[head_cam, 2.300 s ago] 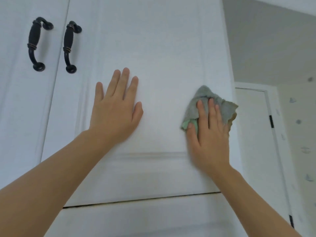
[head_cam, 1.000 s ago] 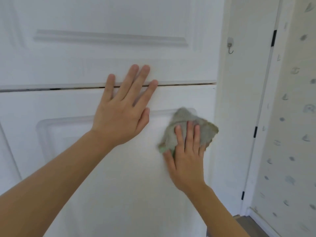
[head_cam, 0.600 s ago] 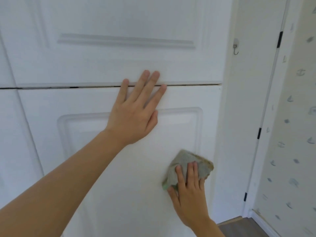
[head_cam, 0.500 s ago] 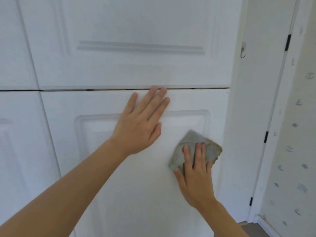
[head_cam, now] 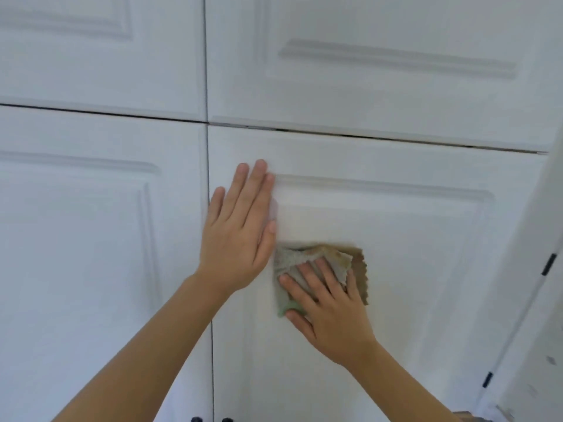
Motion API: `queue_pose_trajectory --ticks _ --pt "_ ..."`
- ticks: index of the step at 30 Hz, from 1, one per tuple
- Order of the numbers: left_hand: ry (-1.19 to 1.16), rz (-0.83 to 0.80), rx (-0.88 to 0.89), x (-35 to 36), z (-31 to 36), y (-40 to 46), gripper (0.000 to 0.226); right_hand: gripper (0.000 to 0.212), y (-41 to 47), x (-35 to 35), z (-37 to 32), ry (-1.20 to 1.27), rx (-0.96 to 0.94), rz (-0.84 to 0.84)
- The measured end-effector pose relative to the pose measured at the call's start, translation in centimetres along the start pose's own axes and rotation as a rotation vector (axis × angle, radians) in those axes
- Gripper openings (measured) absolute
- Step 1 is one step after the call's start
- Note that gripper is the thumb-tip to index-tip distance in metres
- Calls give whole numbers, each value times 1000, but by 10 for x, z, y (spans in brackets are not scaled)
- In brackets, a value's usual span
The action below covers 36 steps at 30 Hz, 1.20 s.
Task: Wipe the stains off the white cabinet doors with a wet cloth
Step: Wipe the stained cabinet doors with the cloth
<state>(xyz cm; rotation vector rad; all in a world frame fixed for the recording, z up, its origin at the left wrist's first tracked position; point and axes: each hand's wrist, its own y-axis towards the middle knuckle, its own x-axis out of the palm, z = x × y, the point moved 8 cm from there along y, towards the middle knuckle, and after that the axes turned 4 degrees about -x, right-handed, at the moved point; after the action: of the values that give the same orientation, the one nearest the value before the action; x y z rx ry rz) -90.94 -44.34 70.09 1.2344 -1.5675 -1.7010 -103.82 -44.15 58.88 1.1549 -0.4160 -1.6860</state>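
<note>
A grey-green cloth (head_cam: 300,260) with a brownish edge lies flat against the lower right white cabinet door (head_cam: 411,269). My right hand (head_cam: 327,306) presses the cloth onto the door panel with straight, spread fingers. My left hand (head_cam: 239,229) rests flat on the same door just left of the cloth, fingers together and pointing up, near the door's left edge. The thumb side of my left hand almost touches the cloth. No stain shows on the door around the cloth.
The lower left door (head_cam: 91,254) and two upper doors (head_cam: 380,86) surround the wiped one. Dark handle tips (head_cam: 210,419) peek in at the bottom edge. A white room door with black hinges (head_cam: 548,264) stands at the right.
The view has swung left, bringing the left-hand doors into sight. My right hand has slid the cloth leftward across the panel, close to my left hand, which has moved to the door's left edge.
</note>
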Motion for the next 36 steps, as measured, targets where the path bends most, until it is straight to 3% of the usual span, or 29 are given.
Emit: queue_pose_trajectory --ticks 4,8,11,17,19,23,27,29,33,36 --pt "-48 10 -81 -16 -20 -15 55 52 30 -27 13 14 -77 50" --pt "-61 -5 -208 -24 -50 -31 55 56 119 -67 26 11 170 223" --pt "-88 -51 -209 -20 -62 -51 55 59 124 -50 -5 -4 260 238" --pt "-144 -82 -228 -30 -90 -94 54 52 28 26 -99 -3 -134 -26" --pt "-132 -72 -251 -40 -105 -100 54 58 34 16 -96 43 -155 -10" --pt "-150 -23 -310 -56 -127 -91 54 58 141 -49 -57 84 78 235" --pt "-175 12 -375 -66 -144 -81 55 58 207 -71 -60 50 239 309" --pt "-177 19 -394 -69 -152 -81 55 60 196 -53 -87 48 154 265" --pt "-174 -8 -392 -68 -163 -94 55 60 116 10 -157 -31 -210 65" --pt "-176 -40 -309 -67 -155 -100 54 53 60 31 -165 -57 -462 -97"
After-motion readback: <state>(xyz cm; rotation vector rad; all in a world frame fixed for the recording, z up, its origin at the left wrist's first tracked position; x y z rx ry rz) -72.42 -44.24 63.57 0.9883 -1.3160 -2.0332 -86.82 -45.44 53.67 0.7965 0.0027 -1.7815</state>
